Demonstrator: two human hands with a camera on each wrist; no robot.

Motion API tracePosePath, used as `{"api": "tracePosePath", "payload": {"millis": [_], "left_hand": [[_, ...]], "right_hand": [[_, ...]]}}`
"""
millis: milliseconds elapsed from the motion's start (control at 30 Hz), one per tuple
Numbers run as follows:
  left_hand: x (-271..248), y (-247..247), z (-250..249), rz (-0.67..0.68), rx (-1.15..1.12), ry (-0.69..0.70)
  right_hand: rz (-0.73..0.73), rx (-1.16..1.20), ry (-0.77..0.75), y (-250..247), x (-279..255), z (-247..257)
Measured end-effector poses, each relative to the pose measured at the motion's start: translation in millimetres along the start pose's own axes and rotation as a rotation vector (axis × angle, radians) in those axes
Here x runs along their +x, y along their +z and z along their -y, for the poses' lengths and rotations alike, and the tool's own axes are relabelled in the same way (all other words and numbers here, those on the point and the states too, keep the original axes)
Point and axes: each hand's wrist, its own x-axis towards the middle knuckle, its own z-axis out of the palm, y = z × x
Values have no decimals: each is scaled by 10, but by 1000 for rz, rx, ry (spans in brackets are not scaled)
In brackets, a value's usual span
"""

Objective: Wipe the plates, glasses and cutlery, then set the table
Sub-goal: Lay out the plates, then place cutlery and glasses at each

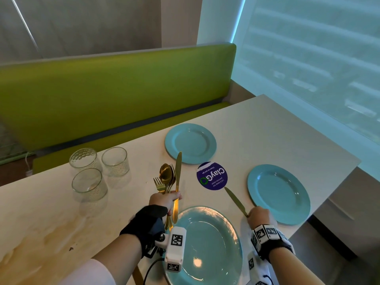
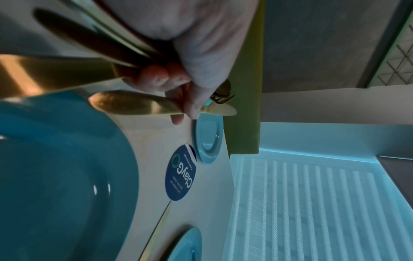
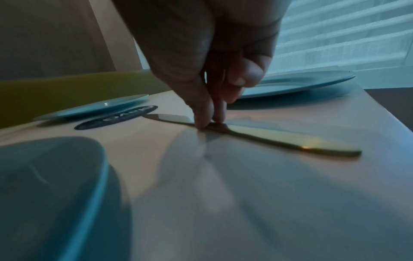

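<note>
Three blue plates lie on the pale table: a far one (image 1: 191, 142), a right one (image 1: 278, 194) and a near one (image 1: 207, 245). Three clear glasses (image 1: 92, 173) stand at the left. My left hand (image 1: 172, 199) grips a bundle of gold cutlery (image 1: 167, 179) above the table, left of the near plate, with forks, spoons and a knife fanned upward. In the left wrist view the fingers (image 2: 176, 98) curl round the handles. My right hand (image 1: 255, 214) pinches a single gold knife (image 1: 235, 200) that lies flat between the near and right plates. Its fingertips (image 3: 203, 121) meet at the knife's (image 3: 279, 139) narrow middle.
A round purple sticker (image 1: 212, 176) sits on the table between the plates. A green bench (image 1: 115, 89) runs along the far side. The table's right edge (image 1: 329, 202) is just beyond the right plate, with a window blind behind.
</note>
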Motion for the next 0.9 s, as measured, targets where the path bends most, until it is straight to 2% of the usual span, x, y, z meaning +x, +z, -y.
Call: {"api": "tracePosePath", "payload": {"millis": [67,133,267,333,433,500,600,767,833,900], "left_hand": [[-21,-7,-20,8,-7,-13],[-42,-17,-60,5,-6,-35],[-48,-18,-112,5,-40,-72],[-52,-33,-128,15,-74,-89],[-65,-128,-162,5,-59,-108],[-52,-222,-170,-16,-92,-124],[-59,-364,-166,-30,-127,-167],[-71,-532,-220,42,-186,-185],[-70,-584,-277,35,-178,-140],[-63,-645,-362,-20,-183,-93]], "right_hand": [[-21,9,-23,-109,-75,81],[-83,69,-133,-271,-152,289],[-94,271,-549,-570,-366,982],[-120,239,-777,-613,-456,1286],[-274,179,-1196,-620,-568,1601],[-345,71,-1366,-586,-561,1692],[-397,-62,-1486,-532,-543,1835],[-444,-80,-1593,-430,-443,2009],[-459,-68,-1574,-466,-387,2073],[-419,-33,-1445,-550,-300,2167]]}}
